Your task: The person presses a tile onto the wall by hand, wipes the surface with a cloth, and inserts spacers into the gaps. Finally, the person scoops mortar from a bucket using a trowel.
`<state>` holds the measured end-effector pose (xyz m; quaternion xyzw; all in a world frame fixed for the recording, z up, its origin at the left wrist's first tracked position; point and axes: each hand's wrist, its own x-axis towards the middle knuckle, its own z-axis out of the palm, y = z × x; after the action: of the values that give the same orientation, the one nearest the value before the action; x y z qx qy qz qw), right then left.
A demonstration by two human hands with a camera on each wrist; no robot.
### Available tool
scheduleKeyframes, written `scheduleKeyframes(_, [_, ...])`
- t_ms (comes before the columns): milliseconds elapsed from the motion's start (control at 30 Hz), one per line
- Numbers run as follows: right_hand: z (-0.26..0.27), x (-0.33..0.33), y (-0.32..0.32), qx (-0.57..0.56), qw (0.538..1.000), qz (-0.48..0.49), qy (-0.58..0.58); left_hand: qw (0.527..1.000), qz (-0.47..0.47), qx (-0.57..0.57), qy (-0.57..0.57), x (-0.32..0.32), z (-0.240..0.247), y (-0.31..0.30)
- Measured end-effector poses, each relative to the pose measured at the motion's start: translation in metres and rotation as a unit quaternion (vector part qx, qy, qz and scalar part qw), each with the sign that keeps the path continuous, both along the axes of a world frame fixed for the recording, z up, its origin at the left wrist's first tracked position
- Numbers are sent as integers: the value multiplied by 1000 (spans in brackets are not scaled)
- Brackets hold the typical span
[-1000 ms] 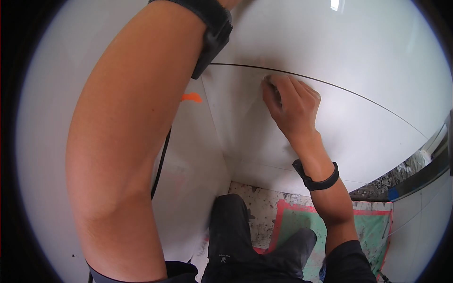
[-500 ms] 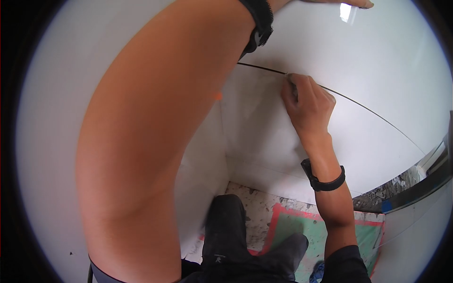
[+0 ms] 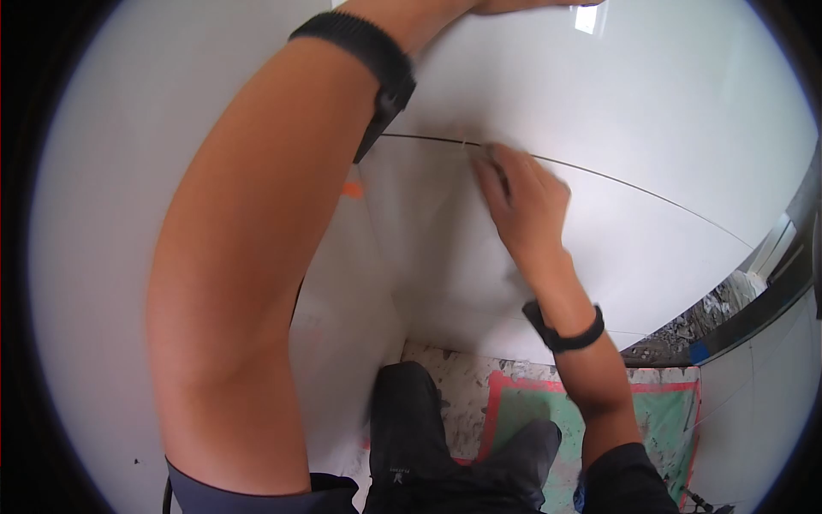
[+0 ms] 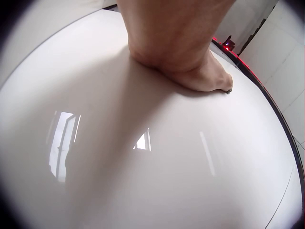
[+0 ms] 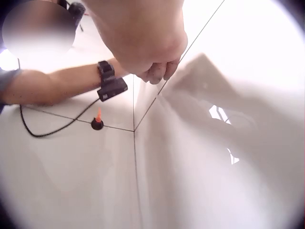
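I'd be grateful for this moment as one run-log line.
left hand: on glossy white panel | right hand: fingers curled at dark seam | held item: cannot tell | orange piece: at another seam

Pale wall (image 3: 94,257), speckled floor (image 3: 460,385) (concrete, perhaps).

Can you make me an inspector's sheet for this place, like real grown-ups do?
Surface: glossy white panel, crossed by a thin dark seam.
Job's things: orange piece with a round dark base, on another seam.
Clutter: rubble past the panel's edge.
Hands: left hand rests on the panel; right hand has curled fingers at the seam, hold unclear.
Cables: black cable loops from the left wrist's device.
Surroundings: green sheet, red-edged, on the floor.
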<state>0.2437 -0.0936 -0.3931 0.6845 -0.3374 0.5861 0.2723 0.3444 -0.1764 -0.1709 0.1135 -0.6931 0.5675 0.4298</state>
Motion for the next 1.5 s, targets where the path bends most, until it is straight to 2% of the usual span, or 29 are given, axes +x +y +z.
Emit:
scheduleKeyframes(67, [-30, -20, 33, 95, 990, 37, -100, 1000, 14, 4, -3, 1, 0, 6])
scheduleKeyframes(133, [-66, -49, 69, 195, 967, 71, -149, 999, 32, 27, -11, 0, 0, 14])
scheduleKeyframes(200, [-109, -85, 98, 258, 951, 39, -165, 998, 45, 44, -14, -2, 1, 21])
scheduleKeyframes(267, [-149, -119, 130, 334, 912, 34, -237, 994, 60, 94, -20, -3, 4, 28])
scheduleKeyframes(367, [-183, -164, 180, 330, 888, 37, -318, 980, 119, 154, 43, -28, -1, 51])
scheduleKeyframes(400, [-185, -181, 191, 323, 887, 31, -328, 996, 61, 35, 50, -46, 3, 35])
scheduleKeyframes(433, [-189, -194, 205, 320, 885, 25, -339, 998, 23, 43, 49, -70, 6, 42])
scheduleKeyframes(467, [-187, -208, 218, 304, 882, -5, -360, 997, 50, 45, 31, -97, 7, 53])
scheduleKeyframes(500, [-180, -222, 224, 300, 883, -3, -361, 999, 20, 43, 23, -134, 8, 67])
scheduleKeyframes(567, [-173, -253, 234, 292, 884, -4, -364, 995, 63, 66, -35, -192, 11, 92])
scheduleKeyframes(667, [-168, -289, 235, 234, 872, 37, -428, 997, 60, 33, -45, -273, 12, 115])
scheduleKeyframes(733, [-165, -307, 238, 241, 865, 21, -441, 998, 50, 17, -43, -311, 13, 131])
scheduleKeyframes(800, [-164, -321, 238, 229, 864, 10, -448, 986, 106, 130, 1, -334, 17, 154])
scheduleKeyframes(933, [-149, -337, 222, 214, 869, 3, -446, 987, 94, 127, 34, -341, 12, 154])
scheduleKeyframes(1000, [-128, -345, 211, 145, 919, -33, -365, 985, 101, 134, 39, -342, 7, 153])
scheduleKeyframes(1133, [-97, -354, 185, 129, 923, -19, -361, 980, 124, 141, 60, -345, -2, 158])
scheduleKeyframes(1200, [-82, -359, 178, 83, 936, -9, -343, 981, 122, 137, 67, -348, 1, 165])
scheduleKeyframes(1433, [-63, -382, 146, 36, 947, -24, -317, 982, 117, 129, 78, -349, -1, 158])
scheduleKeyframes(1500, [-58, -390, 137, -6, 959, -47, -278, 983, 116, 119, 77, -349, 2, 156])
